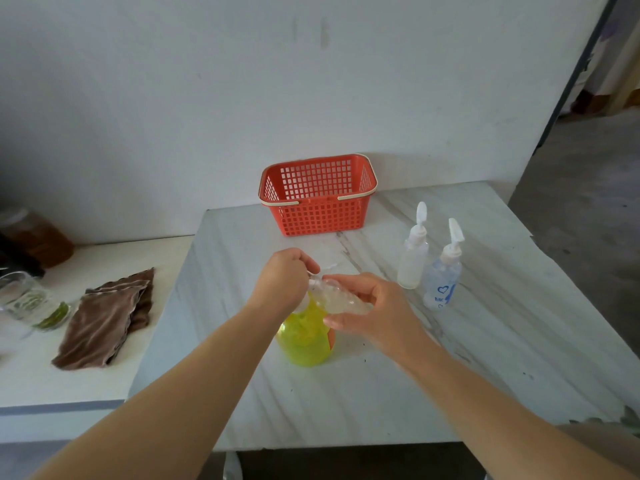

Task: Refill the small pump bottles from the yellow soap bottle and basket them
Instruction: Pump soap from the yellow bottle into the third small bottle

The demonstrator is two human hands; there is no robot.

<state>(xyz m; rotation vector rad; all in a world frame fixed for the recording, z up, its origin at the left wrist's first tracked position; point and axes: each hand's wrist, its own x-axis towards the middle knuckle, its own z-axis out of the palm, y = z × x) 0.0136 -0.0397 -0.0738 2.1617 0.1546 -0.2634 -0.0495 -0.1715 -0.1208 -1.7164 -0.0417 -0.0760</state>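
Observation:
The yellow soap bottle point(304, 337) stands on the marble table point(381, 386), partly hidden by my hands. Above it my right hand point(374, 310) holds a small clear bottle point(341, 297) tilted on its side. My left hand point(285, 280) grips the white pump top at that bottle's neck. Two more small pump bottles stand upright to the right: a frosted white one point(414, 258) and a clear one with blue print point(443, 278). The red basket point(317, 195) sits at the table's far edge by the wall, with nothing seen inside.
A lower white counter point(69, 358) to the left carries a folded brown cloth point(107, 317), a glass jar point(24, 299) and a brown-filled jar point(38, 237). A doorway opens at the far right. The table's front edge lies just below my forearms.

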